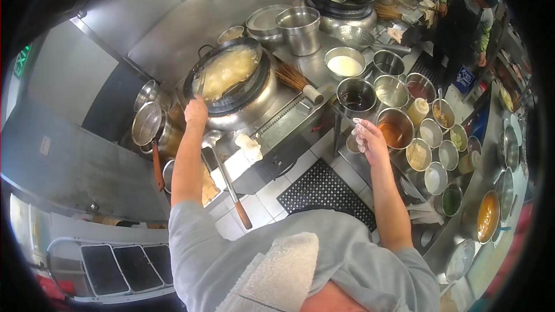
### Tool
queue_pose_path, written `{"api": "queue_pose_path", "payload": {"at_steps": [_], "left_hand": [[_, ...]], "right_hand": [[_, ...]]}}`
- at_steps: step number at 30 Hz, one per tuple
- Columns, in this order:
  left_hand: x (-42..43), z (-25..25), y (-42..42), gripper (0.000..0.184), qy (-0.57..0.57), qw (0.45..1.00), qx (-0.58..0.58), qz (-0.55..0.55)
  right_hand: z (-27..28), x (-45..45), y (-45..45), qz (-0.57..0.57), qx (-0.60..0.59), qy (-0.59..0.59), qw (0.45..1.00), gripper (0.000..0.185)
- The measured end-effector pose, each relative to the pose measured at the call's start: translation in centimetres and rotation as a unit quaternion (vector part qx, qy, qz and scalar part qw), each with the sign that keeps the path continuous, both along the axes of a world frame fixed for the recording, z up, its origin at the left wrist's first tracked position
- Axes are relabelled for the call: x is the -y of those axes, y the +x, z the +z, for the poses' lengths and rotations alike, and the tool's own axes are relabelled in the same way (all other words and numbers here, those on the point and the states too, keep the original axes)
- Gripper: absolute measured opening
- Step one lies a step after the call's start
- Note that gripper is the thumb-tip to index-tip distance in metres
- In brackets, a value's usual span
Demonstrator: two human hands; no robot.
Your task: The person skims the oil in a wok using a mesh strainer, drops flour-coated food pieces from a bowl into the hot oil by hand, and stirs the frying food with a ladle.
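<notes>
My left hand [196,111] is closed around a thin, tong-like utensil [201,85], its tip reaching into the near left side of a black wok [266,75]. Pale yellow, foaming contents [228,72] fill the wok; what lies inside the foam is hard to make out. My right hand [371,140] hovers beside a steel pot of orange-brown liquid [395,129]. White paste or flour coats its loosely bent fingers, and I see nothing held in them. Close by is a pot of dark liquid [356,95].
A bamboo brush [295,78] lies right of the wok. A long-handled ladle [222,167] rests over a white cloth [245,150]. Several seasoning tins [435,178] stand at right. Another person [462,17] works at the far right. A black mat [326,190] covers floor tiles.
</notes>
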State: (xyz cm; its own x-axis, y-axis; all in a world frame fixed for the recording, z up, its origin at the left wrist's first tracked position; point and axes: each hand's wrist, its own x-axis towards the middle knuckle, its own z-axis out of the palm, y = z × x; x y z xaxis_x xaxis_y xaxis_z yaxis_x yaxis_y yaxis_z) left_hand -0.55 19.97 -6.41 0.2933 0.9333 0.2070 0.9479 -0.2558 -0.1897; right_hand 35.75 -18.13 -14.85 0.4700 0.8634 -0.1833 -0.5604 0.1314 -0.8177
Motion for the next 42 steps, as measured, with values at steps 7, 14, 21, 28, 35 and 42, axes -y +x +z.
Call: {"api": "queue_pose_path", "payload": {"at_steps": [7,14,21,28,35,42], "left_hand": [[4.6,3.4,-1.1,0.025,0.014,0.999,0.029,0.013],[2.4,4.8,-4.8,0.025,0.053,0.989,0.137,0.023],[0.2,3.8,-7.0,0.029,0.054,0.987,0.149,0.005],[-2.8,-1.2,-2.5,0.030,0.023,0.994,0.103,0.006],[-0.5,-4.0,-0.2,0.033,0.040,0.998,0.032,-0.020],[2.2,-6.3,-0.4,0.029,0.067,0.997,0.015,-0.024]], "right_hand": [[-0.8,-0.3,-0.2,0.008,-0.004,-0.001,1.000,0.024],[-0.1,-0.9,-0.2,-0.002,0.010,-0.005,1.000,0.024],[-0.2,-2.7,-1.6,-0.003,0.017,-0.012,1.000,0.022],[0.3,-5.0,-3.2,0.018,0.021,-0.009,1.000,0.022],[0.3,-3.5,-2.7,0.002,0.028,-0.019,0.999,0.022],[0.3,-2.1,-1.2,0.001,0.023,-0.028,0.999,0.022]]}}
